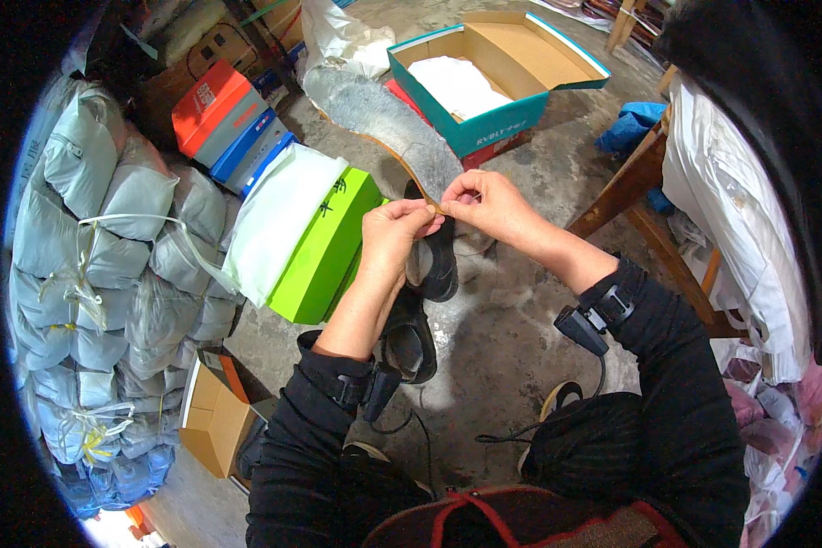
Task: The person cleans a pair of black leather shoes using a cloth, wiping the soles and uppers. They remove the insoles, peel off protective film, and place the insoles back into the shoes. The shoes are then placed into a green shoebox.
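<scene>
A long grey fuzzy insole with a tan edge stretches away from my hands toward the upper left. Its near end is pinched between thumb and fingers of my left hand and my right hand, which are side by side, nearly touching. Below my hands, a dark shoe lies on the concrete floor, and another dark shoe is nearer to me, partly behind my left forearm. The fingertips hide the very end of the insole.
An open teal shoe box with white paper stands beyond my hands. To the left are a green box, an orange-red box and stacked wrapped bundles. A wooden frame and white bags stand at right.
</scene>
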The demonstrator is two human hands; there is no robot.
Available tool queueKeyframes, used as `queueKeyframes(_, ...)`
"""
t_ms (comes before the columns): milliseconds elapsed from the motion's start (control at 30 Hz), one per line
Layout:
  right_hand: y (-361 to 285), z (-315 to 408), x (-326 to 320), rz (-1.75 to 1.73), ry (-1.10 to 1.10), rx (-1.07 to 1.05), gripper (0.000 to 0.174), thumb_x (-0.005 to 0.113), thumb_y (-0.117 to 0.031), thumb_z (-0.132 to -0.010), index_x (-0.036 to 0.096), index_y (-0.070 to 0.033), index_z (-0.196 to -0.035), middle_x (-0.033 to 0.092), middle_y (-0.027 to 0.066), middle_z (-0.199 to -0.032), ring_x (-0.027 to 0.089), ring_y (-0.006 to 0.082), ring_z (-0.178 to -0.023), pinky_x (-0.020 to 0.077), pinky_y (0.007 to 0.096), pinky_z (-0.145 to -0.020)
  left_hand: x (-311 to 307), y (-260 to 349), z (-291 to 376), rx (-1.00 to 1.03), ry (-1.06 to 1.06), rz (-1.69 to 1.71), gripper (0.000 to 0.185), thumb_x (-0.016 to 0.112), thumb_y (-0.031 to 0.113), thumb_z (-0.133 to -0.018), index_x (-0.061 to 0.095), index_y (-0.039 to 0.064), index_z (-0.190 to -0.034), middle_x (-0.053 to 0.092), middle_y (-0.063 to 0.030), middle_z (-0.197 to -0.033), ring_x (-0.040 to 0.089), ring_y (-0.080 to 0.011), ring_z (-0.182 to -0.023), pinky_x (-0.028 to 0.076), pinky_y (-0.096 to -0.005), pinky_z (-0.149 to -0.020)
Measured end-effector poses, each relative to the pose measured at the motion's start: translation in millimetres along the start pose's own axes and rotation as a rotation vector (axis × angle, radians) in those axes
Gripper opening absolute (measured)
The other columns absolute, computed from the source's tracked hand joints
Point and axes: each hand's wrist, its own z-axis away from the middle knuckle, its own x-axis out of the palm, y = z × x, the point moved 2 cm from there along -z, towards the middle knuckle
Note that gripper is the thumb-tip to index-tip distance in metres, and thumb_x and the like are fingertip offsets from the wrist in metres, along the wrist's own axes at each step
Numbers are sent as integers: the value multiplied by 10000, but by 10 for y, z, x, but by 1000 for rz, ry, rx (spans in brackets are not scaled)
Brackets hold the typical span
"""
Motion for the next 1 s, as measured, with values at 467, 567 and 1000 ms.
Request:
queueKeyframes(467,168,-49,-33,-160,85,71,108,565,-160,-878,547,-53,-884,564,-14,-773,529,63,-663,457,232,-576,-62,-14,-26,-51,37,-44,66,592,51,-819,591,-12,-797,644,-100,-778,643,-169,-686,524,-262,-663)
queueKeyframes(567,196,-58,-62,-313,49,149,111,541,-187,-897,550,-76,-904,565,-23,-802,532,61,-694,446,219,-586,-79,-16,-38,-55,29,-62,70,584,70,-833,579,9,-800,637,-91,-776,639,-171,-697,523,-266,-678)
queueKeyframes(1000,166,-80,-144,-505,64,306,161,504,-231,-915,577,-89,-933,586,-18,-877,529,60,-779,437,206,-625,-131,-73,-78,-33,69,-177,81,576,74,-804,543,40,-738,615,-71,-712,583,-144,-643,471,-253,-637)
